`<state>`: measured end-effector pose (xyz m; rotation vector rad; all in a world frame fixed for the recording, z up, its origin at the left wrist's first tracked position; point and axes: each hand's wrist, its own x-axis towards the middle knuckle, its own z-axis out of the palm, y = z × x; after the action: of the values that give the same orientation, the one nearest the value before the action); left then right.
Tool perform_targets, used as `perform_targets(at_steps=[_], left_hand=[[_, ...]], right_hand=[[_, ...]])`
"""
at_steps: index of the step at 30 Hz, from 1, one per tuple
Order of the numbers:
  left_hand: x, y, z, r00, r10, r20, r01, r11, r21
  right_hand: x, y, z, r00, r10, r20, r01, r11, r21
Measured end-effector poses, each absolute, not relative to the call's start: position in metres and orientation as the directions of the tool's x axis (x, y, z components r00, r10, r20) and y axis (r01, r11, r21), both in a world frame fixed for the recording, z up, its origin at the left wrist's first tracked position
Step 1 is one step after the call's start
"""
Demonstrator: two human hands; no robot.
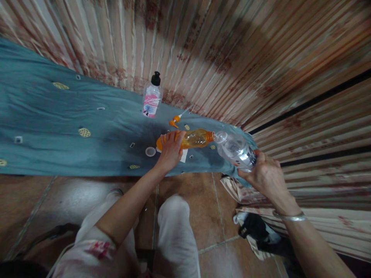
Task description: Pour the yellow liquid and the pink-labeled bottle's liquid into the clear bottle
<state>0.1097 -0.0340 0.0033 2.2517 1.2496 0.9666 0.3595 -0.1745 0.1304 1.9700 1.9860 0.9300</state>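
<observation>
Two bottles meet mouth to mouth right in the middle of the view. The left hand (170, 151) is wrapped around the base end of an orange bottle (194, 139), tipped on its side, its orange neck pointing right. The right hand (265, 175) grips a clear bottle (236, 150) from below, angled up and leftward so its open mouth sits right against the orange one's neck. Both hands are clenched firmly on their bottles, held just above the edge of a blue-green cloth (58, 116) dotted with small patterns. A silver bangle (290, 217) rides the right wrist.

Just left of the left hand, a small round cap (150, 151) lies on the cloth. Beyond the bottles, an orange pump nozzle (176, 120) lies loose on the fabric. Further back stands a clear pump bottle (152, 96) with a pink label and black top, upright, near the striped curtain (232, 46) hanging behind. Below, the person's knees in pale trousers (174, 227) sit over brown floor tiles (208, 216).
</observation>
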Motion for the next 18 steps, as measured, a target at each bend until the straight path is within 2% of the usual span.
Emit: perform_targets(at_steps=[18], left_hand=[[0.1099, -0.0334, 0.0033, 0.368, 0.849, 0.38, 0.61, -0.529, 0.59]], right_hand=[[0.3591, -0.1731, 0.1313, -0.105, 0.95, 0.294, 0.832, -0.078, 0.549]])
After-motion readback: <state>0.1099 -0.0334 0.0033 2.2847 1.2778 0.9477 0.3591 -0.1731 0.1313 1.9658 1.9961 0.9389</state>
